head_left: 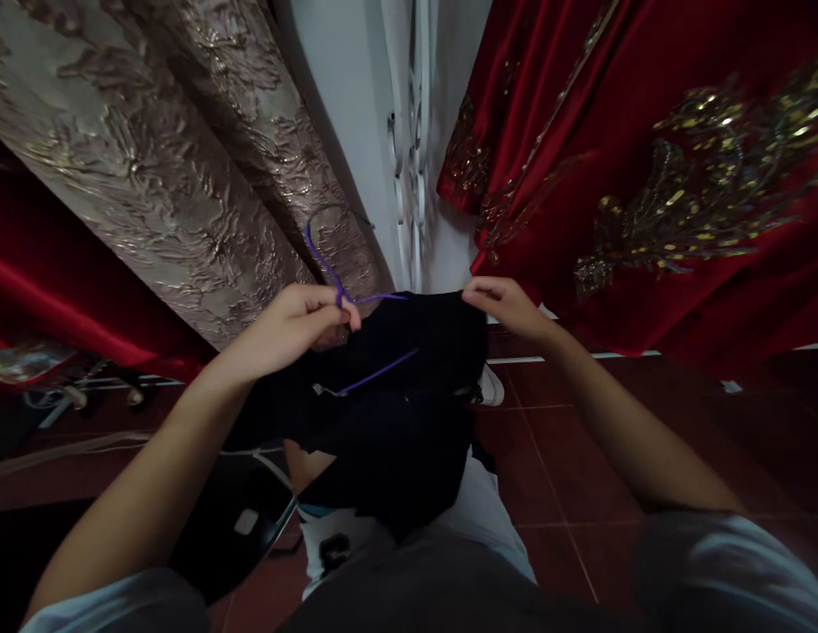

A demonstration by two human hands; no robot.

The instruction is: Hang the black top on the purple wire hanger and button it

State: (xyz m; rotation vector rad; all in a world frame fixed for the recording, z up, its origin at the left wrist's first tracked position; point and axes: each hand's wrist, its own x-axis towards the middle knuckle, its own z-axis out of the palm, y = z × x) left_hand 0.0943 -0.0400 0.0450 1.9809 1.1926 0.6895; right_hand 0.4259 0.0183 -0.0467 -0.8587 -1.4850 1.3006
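Note:
A dark, near-black garment [409, 422] is spread in front of me above my lap; its exact kind is hard to tell in the dim light. My left hand [310, 321] is closed around the neck of a thin purple wire hanger [323, 257]. The hanger's greyish hook curves up above that hand, and one purple arm runs right to the garment's top edge. Another purple length lies across the dark cloth, with a small pale piece at its left end. At the upper right corner of the garment, my right hand [501, 299] pinches the cloth between thumb and fingers.
Beige textured fabric [204, 158] hangs at the left, and red cloth with gold sequins [646, 193] at the right. Between them stand white panels with handles [409, 141]. A black glossy surface [230, 510] is at lower left, above red floor tiles [547, 466].

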